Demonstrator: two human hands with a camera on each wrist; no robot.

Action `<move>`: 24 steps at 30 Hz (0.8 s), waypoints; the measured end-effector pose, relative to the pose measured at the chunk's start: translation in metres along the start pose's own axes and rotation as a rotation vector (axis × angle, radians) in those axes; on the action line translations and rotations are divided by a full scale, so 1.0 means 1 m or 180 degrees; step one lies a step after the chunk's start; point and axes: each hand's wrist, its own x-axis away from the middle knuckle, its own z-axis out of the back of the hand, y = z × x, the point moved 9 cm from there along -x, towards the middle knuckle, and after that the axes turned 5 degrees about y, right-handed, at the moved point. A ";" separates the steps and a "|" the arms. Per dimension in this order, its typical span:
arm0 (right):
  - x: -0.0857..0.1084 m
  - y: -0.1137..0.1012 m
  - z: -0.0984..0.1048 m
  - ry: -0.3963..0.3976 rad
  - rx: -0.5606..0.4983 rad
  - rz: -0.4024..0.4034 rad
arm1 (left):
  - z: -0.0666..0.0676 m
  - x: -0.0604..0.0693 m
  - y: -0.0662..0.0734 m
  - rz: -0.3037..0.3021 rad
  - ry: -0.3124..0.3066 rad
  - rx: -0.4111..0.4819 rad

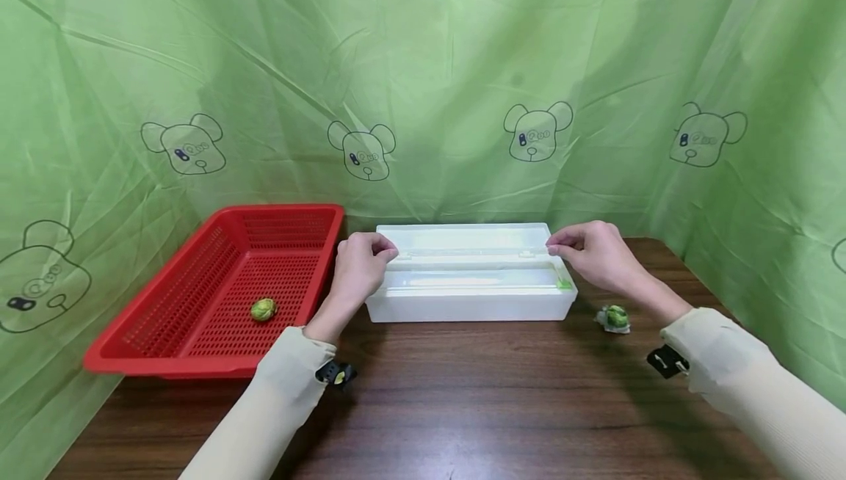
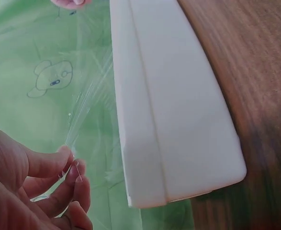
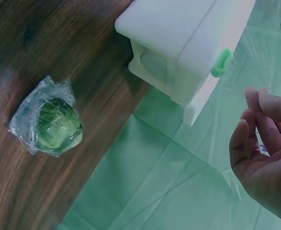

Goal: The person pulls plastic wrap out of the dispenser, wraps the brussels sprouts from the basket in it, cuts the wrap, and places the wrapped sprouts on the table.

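Note:
A white cling film dispenser [image 1: 469,309] stands on the table with its lid raised at the back. Clear cling film [image 2: 85,108] stretches from it between both hands. My left hand [image 1: 357,267] pinches one corner of the film between thumb and fingertips, above the box's left end. At the right end, the thumb and fingers of my right hand [image 1: 598,256] pinch the opposite corner. A green slider [image 3: 221,63] sits at the box's right end. To the right on the table lies a Brussels sprout wrapped in film [image 3: 59,125].
A red plastic basket [image 1: 165,364] stands on the left, holding one unwrapped Brussels sprout [image 1: 264,310]. Green curtain cloth [image 1: 449,84] with bear drawings hangs behind and along both sides. The dark wooden table [image 1: 463,399] extends in front of the box.

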 end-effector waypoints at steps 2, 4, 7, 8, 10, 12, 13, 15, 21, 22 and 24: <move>0.000 -0.001 0.002 -0.0001 -0.0003 -0.0010 | 0.003 -0.001 0.002 -0.0019 0.0005 -0.0003; 0.000 -0.002 0.005 0.0008 -0.0011 -0.0028 | 0.005 -0.002 0.004 -0.0030 0.0001 -0.0001; 0.000 -0.004 0.009 0.0013 -0.0031 -0.0048 | 0.008 -0.003 0.007 -0.0044 -0.0005 0.0017; -0.001 -0.004 0.010 0.0018 -0.0037 -0.0048 | 0.009 -0.004 0.008 -0.0067 0.0000 0.0021; -0.001 -0.006 0.013 0.0030 -0.0031 -0.0049 | 0.011 -0.005 0.010 -0.0108 0.0017 0.0035; -0.002 -0.007 0.016 0.0038 -0.0023 -0.0046 | 0.013 -0.006 0.013 -0.0162 0.0045 0.0058; -0.002 -0.007 0.017 0.0041 -0.0021 -0.0044 | 0.015 -0.006 0.014 -0.0183 0.0057 0.0071; -0.003 -0.008 0.020 0.0043 -0.0019 -0.0039 | 0.017 -0.007 0.016 -0.0213 0.0077 0.0093; -0.006 -0.014 0.028 0.0062 0.0006 0.0027 | 0.023 -0.009 0.021 -0.0210 0.0063 0.0162; -0.007 -0.015 0.030 0.0065 0.0012 0.0038 | 0.024 -0.010 0.022 -0.0203 0.0054 0.0165; -0.008 -0.017 0.033 0.0079 0.0032 0.0020 | 0.026 -0.011 0.023 -0.0186 0.0026 0.0177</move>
